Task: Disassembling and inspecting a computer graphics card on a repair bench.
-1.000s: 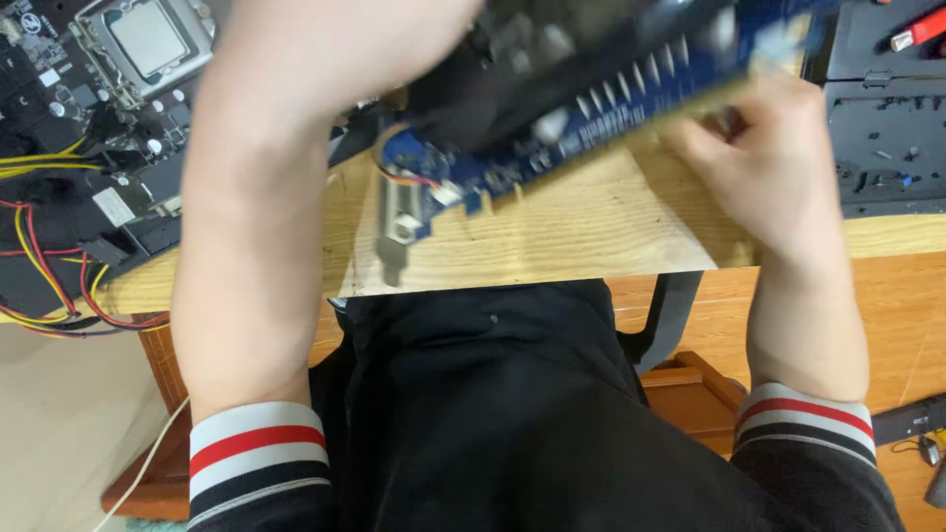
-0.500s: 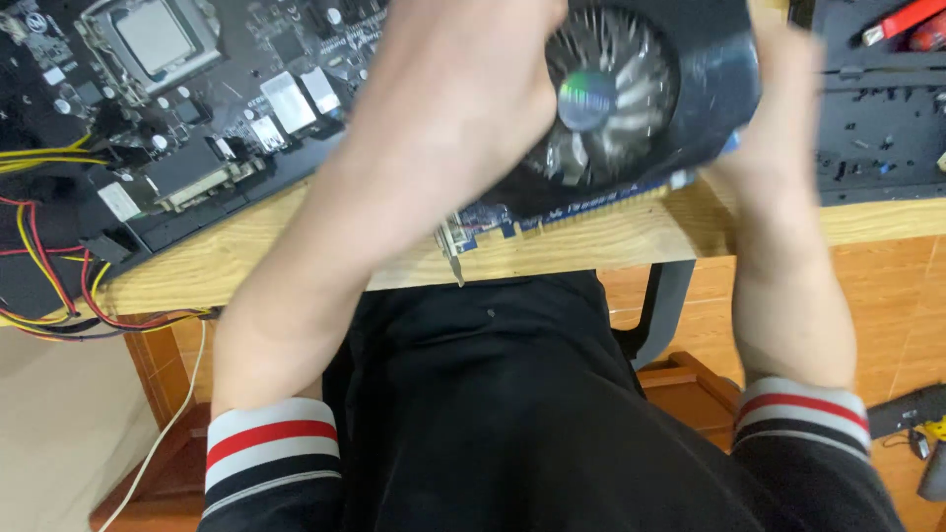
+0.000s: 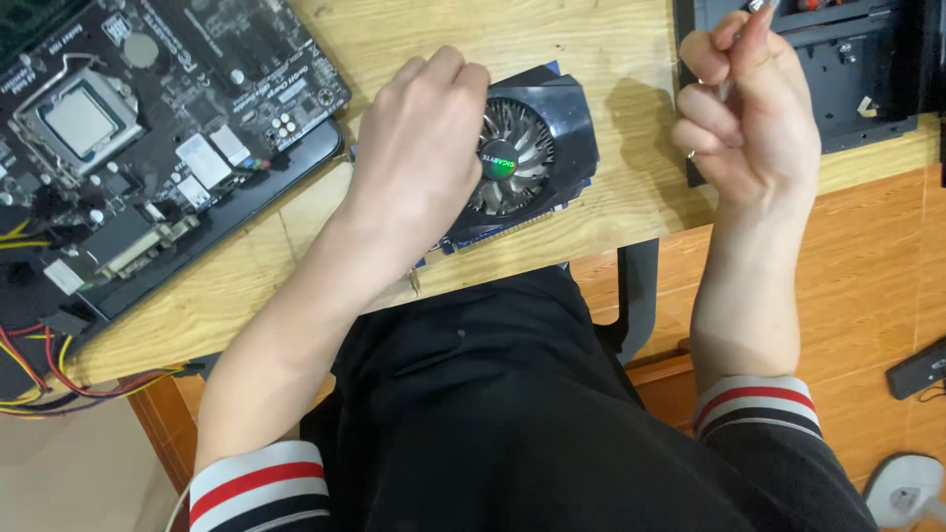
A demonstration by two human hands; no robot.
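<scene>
We sit at a wooden tabletop (image 3: 611,59) whose near edge runs across in front of our lap. The biggest thing on it is the black motherboard (image 3: 148,128) at the far left, lying flat on a dark tray, with its metal processor socket (image 3: 77,120) near the top left corner. Red, yellow and black cables (image 3: 39,369) trail off the tabletop's left edge below it. At the far right sits a black metal computer case panel (image 3: 838,79), partly out of view.

Between those two lies the graphics card (image 3: 547,148), fan side up, close to the near edge of the tabletop and just right of the motherboard without touching it. Its round fan (image 3: 512,158) shows plainly, and a strip of blue circuit board (image 3: 512,229) peeks out along its near side.

Our left hand (image 3: 419,148) rests on the left part of the card, palm down, covering that end; its fingers (image 3: 443,71) curl together over the far edge, clamped on the card.

Our right hand (image 3: 754,108) is raised above the tabletop's right side, well apart from the card, in front of the case panel. Its fingers (image 3: 705,103) are curled shut around a slim metal tool (image 3: 757,8), of which only the tip shows at the top; we cannot tell what kind it is.
</scene>
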